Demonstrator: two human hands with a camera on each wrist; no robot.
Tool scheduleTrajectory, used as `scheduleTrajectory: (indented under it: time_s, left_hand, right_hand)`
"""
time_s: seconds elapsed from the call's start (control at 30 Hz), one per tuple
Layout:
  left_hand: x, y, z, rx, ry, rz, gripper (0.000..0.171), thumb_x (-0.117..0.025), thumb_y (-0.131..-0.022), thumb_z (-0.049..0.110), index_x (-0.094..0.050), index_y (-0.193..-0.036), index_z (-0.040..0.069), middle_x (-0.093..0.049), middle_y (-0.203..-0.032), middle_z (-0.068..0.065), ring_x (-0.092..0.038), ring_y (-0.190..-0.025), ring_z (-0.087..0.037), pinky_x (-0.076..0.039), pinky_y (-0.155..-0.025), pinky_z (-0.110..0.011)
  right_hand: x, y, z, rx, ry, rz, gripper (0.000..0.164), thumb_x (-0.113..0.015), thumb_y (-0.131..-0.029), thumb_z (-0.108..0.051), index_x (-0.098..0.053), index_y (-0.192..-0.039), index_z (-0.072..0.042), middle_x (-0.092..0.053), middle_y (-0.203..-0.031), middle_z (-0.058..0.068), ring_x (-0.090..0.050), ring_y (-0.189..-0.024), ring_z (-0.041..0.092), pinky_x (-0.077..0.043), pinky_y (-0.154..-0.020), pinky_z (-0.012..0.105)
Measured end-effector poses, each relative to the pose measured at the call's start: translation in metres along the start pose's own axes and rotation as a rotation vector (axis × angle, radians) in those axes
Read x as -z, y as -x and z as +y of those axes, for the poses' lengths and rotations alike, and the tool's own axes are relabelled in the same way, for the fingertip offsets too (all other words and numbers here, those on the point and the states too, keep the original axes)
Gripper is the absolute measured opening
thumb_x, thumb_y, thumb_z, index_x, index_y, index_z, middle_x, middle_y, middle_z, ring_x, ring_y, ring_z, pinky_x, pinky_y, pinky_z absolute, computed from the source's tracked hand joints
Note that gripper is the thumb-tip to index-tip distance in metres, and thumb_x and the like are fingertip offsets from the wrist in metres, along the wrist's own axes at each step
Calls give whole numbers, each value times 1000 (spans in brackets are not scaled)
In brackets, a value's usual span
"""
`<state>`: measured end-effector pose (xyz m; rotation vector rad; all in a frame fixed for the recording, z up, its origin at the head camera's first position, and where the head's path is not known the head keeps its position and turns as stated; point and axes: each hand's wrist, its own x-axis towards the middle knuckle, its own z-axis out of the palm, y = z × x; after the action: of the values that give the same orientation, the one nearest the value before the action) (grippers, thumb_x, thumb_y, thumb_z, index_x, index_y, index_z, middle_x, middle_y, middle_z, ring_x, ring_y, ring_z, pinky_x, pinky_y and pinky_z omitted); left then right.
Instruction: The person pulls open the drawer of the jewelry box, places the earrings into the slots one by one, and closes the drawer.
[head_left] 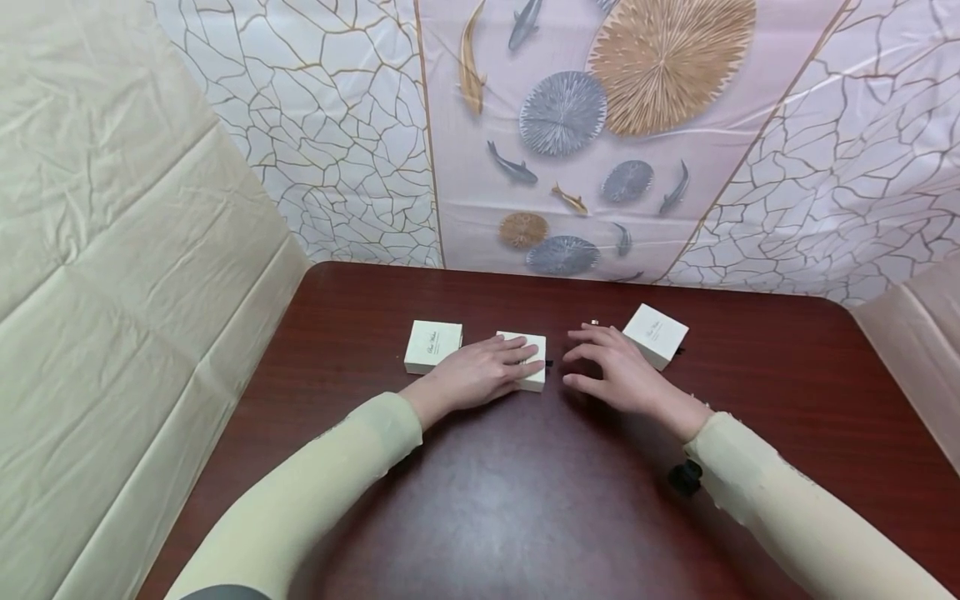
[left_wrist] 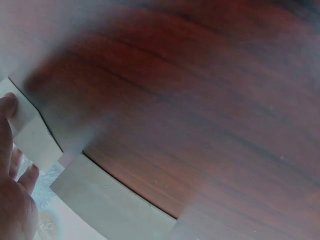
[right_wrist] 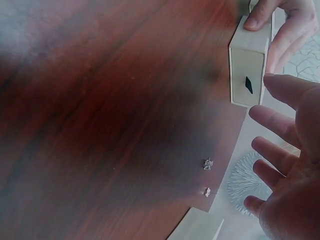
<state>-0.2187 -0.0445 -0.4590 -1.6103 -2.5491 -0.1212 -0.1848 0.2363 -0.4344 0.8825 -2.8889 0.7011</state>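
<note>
Creased beige fabric (head_left: 112, 250) borders a glossy reddish-brown wooden counter (head_left: 480, 500); gold-veined white cloth (head_left: 345, 108) hangs behind. A white square lettered box (head_left: 433, 343) sits leftmost. Next, the left hand's fingers grip a matching middle box (head_left: 532, 382), hiding most of its top; a black tab (head_left: 550, 363) protrudes rightward. The right hand (head_left: 618, 375), fingers loosely spread, holds nothing, near tiny silvery ornaments (right_wrist: 207, 164), their shape indistinct, and a third, angled white box (head_left: 656, 331).

Left white box (head_left: 433, 343): script, seemingly "Best Wishes"; right white box (head_left: 656, 332): similar script; smaller lines illegible
</note>
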Motion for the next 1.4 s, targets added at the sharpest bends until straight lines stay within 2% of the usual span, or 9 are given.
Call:
scheduleTrajectory:
  time_s: [0.23, 0.33, 0.93, 1.4]
  left_hand:
    - [0, 0, -3, 13, 9, 5, 47, -63, -110, 29, -59, -156, 18, -52, -161, -9, -45, -153, -28, -38, -125, -48]
    - [-1, 0, -4, 11, -2, 11, 48, -64, -109, 29, -59, -155, 18, -53, -161, -9, -46, -153, -28, -39, -124, -48]
    - [-3, 1, -8, 26, 20, 14, 49, -64, -109, 29, -57, -157, 19, -51, -162, -9, -43, -154, -27, -36, -126, -48]
    - [-4, 1, -8, 24, 14, 20, 49, -63, -110, 30, -57, -157, 18, -51, -162, -9, -44, -154, -27, -36, -126, -48]
  right_hand:
    - [-6, -14, 5, 3, 5, 6, 27, -81, -94, -19, -78, -115, -2, -62, -146, 27, -45, -147, 51, -31, -121, 68]
    - [-9, -19, 6, 7, 10, 7, 25, -81, -95, -19, -79, -114, -3, -63, -145, 26, -45, -147, 50, -32, -120, 68]
    - [-22, -41, 9, -38, -62, -19, 4, -76, -98, -12, -79, -99, -9, -62, -146, 25, -41, -150, 48, -22, -123, 74]
    - [-30, -47, 13, -46, -85, -17, 8, -76, -94, -5, -77, -87, -10, -62, -146, 23, -40, -151, 47, -18, -124, 75]
